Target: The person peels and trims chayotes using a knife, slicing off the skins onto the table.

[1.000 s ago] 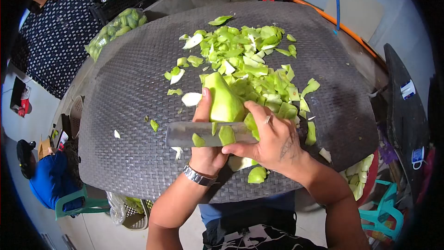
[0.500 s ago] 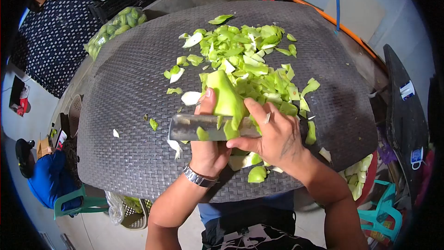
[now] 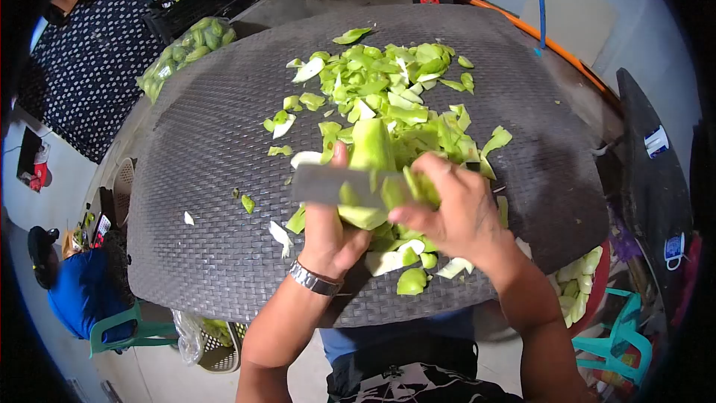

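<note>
My left hand [image 3: 328,235] is wrapped round a light green peeled fruit or vegetable [image 3: 371,148], its thumb up along the side. I cannot tell its exact kind. In my right hand [image 3: 466,213] is a wide-bladed knife [image 3: 317,184], lying crosswise over the lower part of the green piece. The blade is blurred, with bits of green peel [image 3: 349,194] stuck to it. My right fingers cover most of the handle, and a strip of peel lies by them. Beyond my hands a heap of green peelings [image 3: 373,78] spreads over the woven-pattern table [image 3: 201,157].
A plastic bag of green produce [image 3: 195,41] sits beyond the table's far left edge. Pale peeled pieces [image 3: 574,283] lie in a red container at the lower right. A person in blue [image 3: 86,291] is at the left. A teal chair [image 3: 615,336] stands at the right.
The knife has shifted slightly up and right across the green piece, which now stands more upright. My right hand has moved a little right, with more peel gathered by its fingers.
</note>
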Motion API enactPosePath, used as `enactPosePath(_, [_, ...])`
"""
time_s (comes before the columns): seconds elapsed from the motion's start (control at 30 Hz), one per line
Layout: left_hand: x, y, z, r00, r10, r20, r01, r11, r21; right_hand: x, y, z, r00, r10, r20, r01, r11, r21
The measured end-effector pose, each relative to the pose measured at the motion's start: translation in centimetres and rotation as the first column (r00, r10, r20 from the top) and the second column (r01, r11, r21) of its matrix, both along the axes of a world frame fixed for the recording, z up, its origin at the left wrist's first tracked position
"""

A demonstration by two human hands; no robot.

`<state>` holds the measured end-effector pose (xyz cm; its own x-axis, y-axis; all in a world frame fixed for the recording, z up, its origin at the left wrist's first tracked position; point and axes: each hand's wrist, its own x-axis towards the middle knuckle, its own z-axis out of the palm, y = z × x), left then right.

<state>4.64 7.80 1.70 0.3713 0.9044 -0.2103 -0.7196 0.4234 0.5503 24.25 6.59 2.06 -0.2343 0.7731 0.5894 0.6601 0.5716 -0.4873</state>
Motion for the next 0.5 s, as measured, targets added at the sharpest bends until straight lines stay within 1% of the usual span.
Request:
enactPosePath(0.03, [-0.02, 0.28, -0.05, 0.999, -0.027, 0.030, 0.027, 1.000, -0.008, -0.52, -0.52, -0.10, 0.998, 0.035, 0.045, -0.035, 0.999, -0.013])
enactPosePath(0.07, [0.40, 0.42, 0.10, 0.995, -0.012, 0.098, 0.013, 1.000, -0.015, -0.94, -0.64, -0.15, 0.997, 0.044, 0.060, -0.047, 0.998, 0.044])
enactPosePath(0.1, [0.39, 0.50, 0.14, 0.995, -0.017, 0.094, 0.019, 1.000, -0.019, -1.14, -0.73, -0.22, 0.996, 0.052, 0.076, -0.060, 0.993, 0.099])
enactPosePath(0.17, [0.22, 0.58, 0.13, 0.996, -0.025, 0.086, 0.028, 0.999, -0.029, -1.06, -1.05, -0.11, 0.991, 0.044, 0.125, -0.053, 0.996, 0.069])
enactPosePath(0.2, [0.22, 0.63, 0.14, 0.993, -0.027, 0.112, 0.032, 0.999, -0.043, -1.04, -1.13, -0.07, 0.988, 0.041, 0.150, -0.049, 0.997, 0.055])
enactPosePath(0.3, [0.14, 0.72, 0.06, 0.991, -0.046, 0.127, 0.055, 0.996, -0.069, -1.05, -1.05, -0.51, 0.985, 0.036, 0.168, -0.052, 0.994, 0.093])
enactPosePath(0.4, [-0.03, 0.87, -0.10, 0.991, -0.064, 0.119, 0.070, 0.996, -0.047, -0.96, -1.06, -0.39, 0.979, 0.028, 0.202, -0.042, 0.997, 0.063])
enactPosePath(0.5, [0.27, 0.64, 0.51, 0.997, -0.026, 0.069, 0.030, 0.998, -0.061, -0.72, -0.92, -0.14, 0.980, 0.011, 0.198, -0.032, 0.994, 0.102])
